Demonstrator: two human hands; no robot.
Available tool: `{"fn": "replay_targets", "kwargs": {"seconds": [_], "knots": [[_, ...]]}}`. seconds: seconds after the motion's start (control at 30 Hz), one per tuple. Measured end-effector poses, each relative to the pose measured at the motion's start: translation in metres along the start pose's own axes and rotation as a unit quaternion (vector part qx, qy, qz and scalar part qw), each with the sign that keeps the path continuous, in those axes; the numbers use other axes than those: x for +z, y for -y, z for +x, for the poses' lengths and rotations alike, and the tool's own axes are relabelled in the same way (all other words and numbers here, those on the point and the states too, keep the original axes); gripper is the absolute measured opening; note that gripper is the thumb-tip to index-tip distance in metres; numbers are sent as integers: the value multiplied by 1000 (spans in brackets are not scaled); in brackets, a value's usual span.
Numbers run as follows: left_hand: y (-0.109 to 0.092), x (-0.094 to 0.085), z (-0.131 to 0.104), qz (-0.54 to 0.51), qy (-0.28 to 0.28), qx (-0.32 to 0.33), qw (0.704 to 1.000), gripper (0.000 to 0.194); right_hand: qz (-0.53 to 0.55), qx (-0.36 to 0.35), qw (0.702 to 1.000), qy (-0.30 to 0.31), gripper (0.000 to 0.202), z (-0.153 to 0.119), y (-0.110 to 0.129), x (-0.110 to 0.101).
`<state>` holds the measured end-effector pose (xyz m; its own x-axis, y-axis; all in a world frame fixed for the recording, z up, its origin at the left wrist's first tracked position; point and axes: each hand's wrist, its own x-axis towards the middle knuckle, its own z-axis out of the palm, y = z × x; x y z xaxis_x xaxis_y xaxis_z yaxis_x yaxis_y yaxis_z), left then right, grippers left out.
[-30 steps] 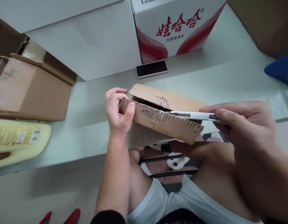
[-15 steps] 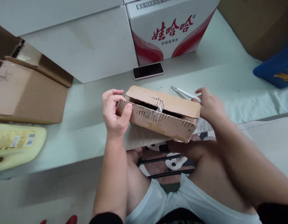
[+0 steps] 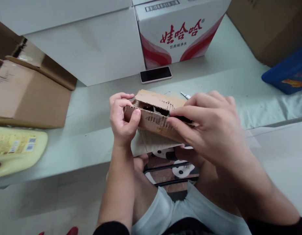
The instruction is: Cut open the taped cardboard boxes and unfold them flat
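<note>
A small brown cardboard box (image 3: 155,125) is tilted above the table's front edge, its top parted in a dark slit between two ragged flaps. My left hand (image 3: 123,117) grips its left end, thumb on the front wall and fingers over the far side. At the middle of the slit, my right hand (image 3: 209,125) pinches the torn front edge, where a bit of clear tape was visible. Whether tape is between the fingertips is hidden. Behind the right hand lies a slim white tool (image 3: 185,95) with a metal tip, mostly covered.
A phone (image 3: 155,75) lies before a white-and-red carton (image 3: 175,39) and a large white box (image 3: 92,49). Brown cartons (image 3: 43,94) and a yellow bottle (image 3: 18,150) stand left. At right are a blue container (image 3: 288,76) and another brown box (image 3: 270,29).
My right hand has left the white tool on the table and moved left onto the box's slit. The left hand keeps its hold.
</note>
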<state>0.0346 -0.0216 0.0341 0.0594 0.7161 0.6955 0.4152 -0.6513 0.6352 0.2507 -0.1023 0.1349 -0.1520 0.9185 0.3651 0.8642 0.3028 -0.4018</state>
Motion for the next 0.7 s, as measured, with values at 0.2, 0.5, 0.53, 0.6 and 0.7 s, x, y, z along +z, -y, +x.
{"fn": "replay_targets", "kwargs": {"seconds": [0.2,0.5,0.53,0.6,0.7], "knots": [[-3,-3,-4,17,1,19,1000,19,15,-29,993,116,30,6,-4,13],[-7,-9,-7,23,13,19,999,16,121,-29,968,218,41,20,-10,11],[-7,-10,-7,17,16,19,1000,17,143,-7,967,212,46,21,-11,9],[-7,-11,-6,12,21,20,1000,19,171,28,968,183,53,21,-13,6],[-9,-12,-6,24,25,12,999,24,134,25,982,129,42,17,-12,1]]}}
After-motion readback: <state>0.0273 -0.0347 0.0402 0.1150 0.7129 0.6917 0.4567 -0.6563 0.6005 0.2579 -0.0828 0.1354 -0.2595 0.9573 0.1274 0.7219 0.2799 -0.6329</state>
